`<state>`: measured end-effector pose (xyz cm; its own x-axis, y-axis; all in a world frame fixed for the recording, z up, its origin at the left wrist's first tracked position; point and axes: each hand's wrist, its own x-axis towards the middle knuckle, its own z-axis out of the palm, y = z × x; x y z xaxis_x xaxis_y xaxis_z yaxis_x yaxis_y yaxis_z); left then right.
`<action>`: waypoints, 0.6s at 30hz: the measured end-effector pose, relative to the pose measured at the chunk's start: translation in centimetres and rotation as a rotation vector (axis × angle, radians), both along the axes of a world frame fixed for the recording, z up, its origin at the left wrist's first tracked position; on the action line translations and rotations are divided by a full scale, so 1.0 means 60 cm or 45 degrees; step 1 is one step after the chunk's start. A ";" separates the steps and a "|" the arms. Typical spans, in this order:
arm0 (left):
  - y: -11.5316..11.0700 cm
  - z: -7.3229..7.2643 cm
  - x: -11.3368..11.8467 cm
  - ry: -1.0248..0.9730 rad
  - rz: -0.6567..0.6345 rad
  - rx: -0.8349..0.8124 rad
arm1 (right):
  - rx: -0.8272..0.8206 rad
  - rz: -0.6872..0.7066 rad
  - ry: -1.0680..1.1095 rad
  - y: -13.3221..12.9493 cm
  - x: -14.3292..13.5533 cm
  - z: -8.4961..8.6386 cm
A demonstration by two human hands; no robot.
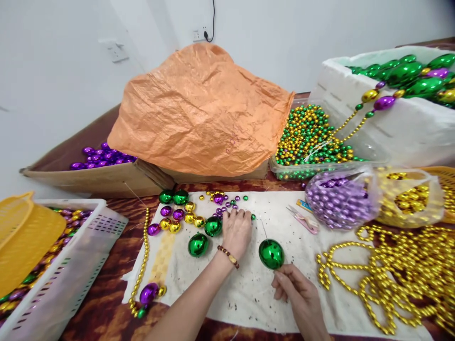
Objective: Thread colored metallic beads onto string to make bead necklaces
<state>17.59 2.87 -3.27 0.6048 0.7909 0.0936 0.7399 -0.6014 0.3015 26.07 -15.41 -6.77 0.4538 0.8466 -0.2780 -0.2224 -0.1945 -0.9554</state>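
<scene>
My right hand (298, 296) pinches at the lower end of a large shiny green bead (271, 254). From the bead's top a thin needle-like wire (264, 229) sticks up. Over the white cloth, my left hand (237, 233) reaches in among small beads, its fingers curled down and close together; what they grip, if anything, is hidden. Beside it lie two large green beads (198, 245). Purple beads (178, 214) and gold beads (189, 217) are grouped further left. A gold bead string (146, 246) runs down the cloth's left side to a purple bead (149, 294).
Small scissors (306, 222) lie near a bag of purple beads (341, 199). Piled gold bead strings (401, 279) cover the right. A tub of beads (313, 137), an orange sack (202, 113), a cardboard box (85, 180) and a white basket (74, 274) surround the cloth (256, 303).
</scene>
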 end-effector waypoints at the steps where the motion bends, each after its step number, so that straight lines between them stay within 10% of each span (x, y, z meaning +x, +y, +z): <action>1: 0.003 0.004 -0.006 -0.104 0.014 -0.084 | -0.005 0.006 0.001 -0.001 0.000 0.000; 9: -0.019 0.074 -0.087 -1.562 0.246 -1.543 | 0.068 0.216 -0.047 -0.009 -0.003 0.024; 18: -0.042 0.085 -0.114 -1.970 0.392 -1.796 | 0.027 0.317 -0.096 -0.013 -0.018 0.062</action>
